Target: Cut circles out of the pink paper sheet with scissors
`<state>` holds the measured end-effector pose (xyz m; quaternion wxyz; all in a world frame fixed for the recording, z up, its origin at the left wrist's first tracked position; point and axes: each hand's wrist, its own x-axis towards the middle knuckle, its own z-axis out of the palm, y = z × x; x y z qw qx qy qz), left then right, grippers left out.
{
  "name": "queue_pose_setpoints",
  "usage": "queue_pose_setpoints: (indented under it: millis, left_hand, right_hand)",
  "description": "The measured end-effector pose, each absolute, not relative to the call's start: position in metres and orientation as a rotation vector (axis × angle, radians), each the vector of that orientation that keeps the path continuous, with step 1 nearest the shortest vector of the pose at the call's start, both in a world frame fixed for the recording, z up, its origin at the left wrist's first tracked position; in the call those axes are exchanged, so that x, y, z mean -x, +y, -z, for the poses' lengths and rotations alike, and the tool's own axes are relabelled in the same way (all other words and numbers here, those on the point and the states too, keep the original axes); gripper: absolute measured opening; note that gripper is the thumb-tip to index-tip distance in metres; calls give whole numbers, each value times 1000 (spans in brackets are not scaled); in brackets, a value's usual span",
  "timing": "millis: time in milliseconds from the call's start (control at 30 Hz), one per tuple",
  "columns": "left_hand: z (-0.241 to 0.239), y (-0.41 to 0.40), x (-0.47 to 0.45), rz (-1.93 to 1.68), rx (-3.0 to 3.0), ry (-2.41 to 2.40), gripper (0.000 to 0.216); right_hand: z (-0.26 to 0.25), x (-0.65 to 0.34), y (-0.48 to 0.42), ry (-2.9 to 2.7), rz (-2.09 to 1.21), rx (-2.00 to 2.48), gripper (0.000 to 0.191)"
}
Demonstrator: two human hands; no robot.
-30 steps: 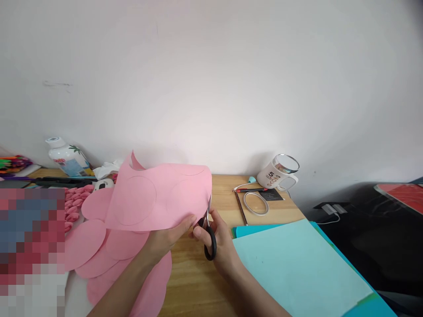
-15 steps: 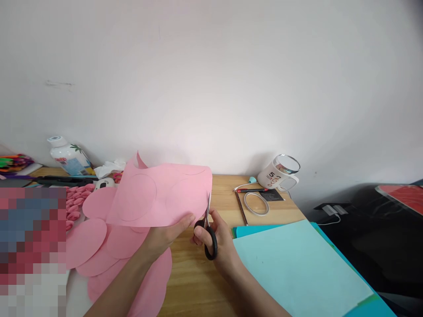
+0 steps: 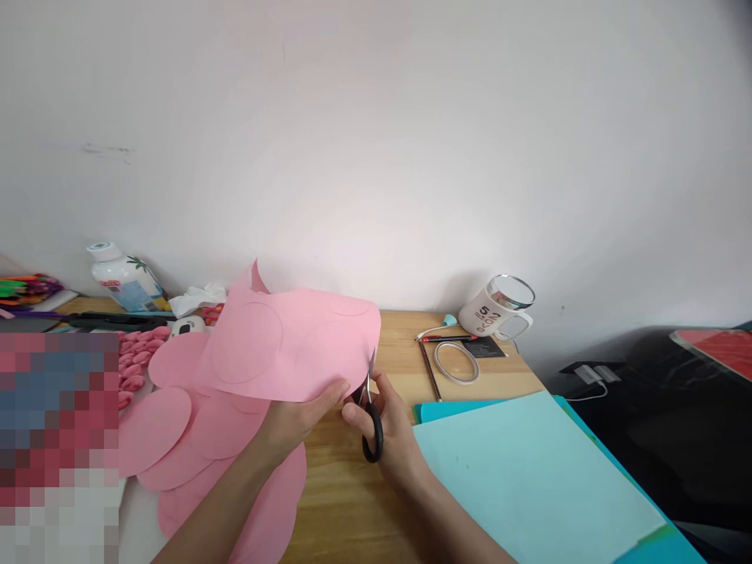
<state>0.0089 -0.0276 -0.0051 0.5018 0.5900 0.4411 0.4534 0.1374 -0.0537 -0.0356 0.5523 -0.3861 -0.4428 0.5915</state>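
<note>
At the bottom centre, the left hand (image 3: pixel 294 423) pinches the lower edge of a pink paper sheet (image 3: pixel 287 345) held above the wooden table (image 3: pixel 346 501), while the right hand (image 3: pixel 391 431) grips black-handled scissors (image 3: pixel 370 423) at the sheet's right edge. Pink cut-out ovals (image 3: pixel 156 427) lie lower left, light-blue paper sheets (image 3: pixel 529 478) lower right. Farther back, a tipped white mug (image 3: pixel 497 309) and a white bottle (image 3: pixel 123 278) stand by the pale wall (image 3: pixel 376 141).

Bare forearms, no sleeves/rings

Bright, even daylight; soft shadows; wide-angle bowing at edges; pixelated block lower left.
</note>
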Motion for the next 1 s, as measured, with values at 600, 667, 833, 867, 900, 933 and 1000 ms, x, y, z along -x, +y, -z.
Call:
queue_pose_setpoints:
  millis: [600,667,833,867,900,933,1000]
  left_hand:
    - [4,-24,-5,-1091,-1435,1026,19]
    - [6,-24,-5,-1097,-1462,1023,19]
    - [7,-24,-4,-1087,-1498,1001,24]
    - [8,-23,-4,-1097,-1505,1002,23]
    - [9,-23,-3,-1110,-1511,1007,21]
    - [11,-22,-2,-1127,-1512,1019,20]
    - [15,-21,-1,-1168,-1504,1055,25]
  right_hand:
    - [38,-140,-53,-1097,-1400,980,49]
    - [40,-140,-54,-1108,-1397,978,48]
    - [44,-140,-54,-1139,-1390,955,43]
    - [45,-140,-53,-1138,-1389,955,44]
    - [45,-140,-53,-1133,-1388,953,44]
    - [45,-140,-53,-1128,-1388,950,45]
    - [46,-140,-52,-1117,-1390,938,46]
